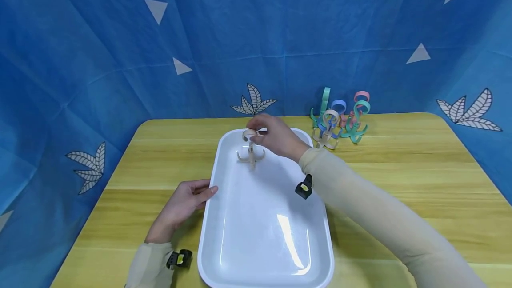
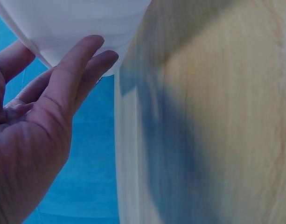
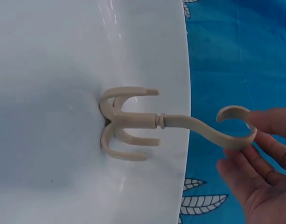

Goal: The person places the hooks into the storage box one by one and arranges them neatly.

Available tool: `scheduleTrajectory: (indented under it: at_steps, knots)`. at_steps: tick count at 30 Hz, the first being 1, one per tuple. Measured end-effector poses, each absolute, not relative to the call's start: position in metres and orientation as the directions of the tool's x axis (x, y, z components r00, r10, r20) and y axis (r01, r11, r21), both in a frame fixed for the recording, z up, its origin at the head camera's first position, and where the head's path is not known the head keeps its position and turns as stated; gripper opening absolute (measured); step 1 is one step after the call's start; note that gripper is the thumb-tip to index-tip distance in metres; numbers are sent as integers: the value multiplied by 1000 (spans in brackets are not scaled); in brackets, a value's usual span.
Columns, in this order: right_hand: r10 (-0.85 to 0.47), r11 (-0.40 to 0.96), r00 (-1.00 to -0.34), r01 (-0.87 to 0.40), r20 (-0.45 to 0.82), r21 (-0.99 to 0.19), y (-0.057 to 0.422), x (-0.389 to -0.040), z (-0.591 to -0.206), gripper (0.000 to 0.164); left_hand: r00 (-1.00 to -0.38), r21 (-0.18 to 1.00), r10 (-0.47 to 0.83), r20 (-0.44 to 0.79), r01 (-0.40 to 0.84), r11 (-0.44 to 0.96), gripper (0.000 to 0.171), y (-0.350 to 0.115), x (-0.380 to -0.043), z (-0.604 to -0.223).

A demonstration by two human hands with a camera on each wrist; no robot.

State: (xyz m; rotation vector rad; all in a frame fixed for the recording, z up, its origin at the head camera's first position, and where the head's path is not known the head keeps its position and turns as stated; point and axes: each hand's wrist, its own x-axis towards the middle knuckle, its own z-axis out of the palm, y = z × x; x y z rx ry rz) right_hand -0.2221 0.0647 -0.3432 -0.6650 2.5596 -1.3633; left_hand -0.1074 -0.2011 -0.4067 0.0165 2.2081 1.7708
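A person's right hand (image 1: 278, 137) pinches the curled top of a beige four-pronged hook (image 1: 251, 156) over the far end of a white tray (image 1: 256, 234), just above the centre of the head view. The hook hangs below the fingertips, stem roughly upright and prongs lowermost, inside the tray's rim; whether the base touches the tray floor cannot be told. In the right wrist view, the loop sits between thumb and fingers at right, with the prongs spread near the middle of the frame. The left hand (image 1: 185, 206), at lower left, holds the tray's left edge, thumb over the rim and fingers against the outer wall. To the right of the tray, at upper right of centre, more hooks in green, blue, pink and beige (image 1: 354, 133) cluster on the wood-grain table (image 1: 408, 177), before a blue cloth (image 1: 240, 26) printed with leaves and white triangles.
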Motion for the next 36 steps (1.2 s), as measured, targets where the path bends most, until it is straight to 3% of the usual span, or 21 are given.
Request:
scheduleTrajectory:
  at_steps: [9,23,29,36]
  knots:
    - [-401,493,-911,-304,97,-815,88,-218,-336,38,-950,956,205,-235,-187,228,46,-201,-107,-407]
    - [-301,549,-907,-418,295,-724,148,-210,-326,22,-946,954,212,-247,-199,223,47,-201,-105,-403]
    - [-188,555,-905,-418,382,-719,184,-211,-329,20,-945,955,219,-242,-193,223,49,-201,-105,-402]
    - [-76,564,-922,-354,380,-746,211,-216,-338,26,-945,958,221,-240,-194,214,50,-204,-106,-406]
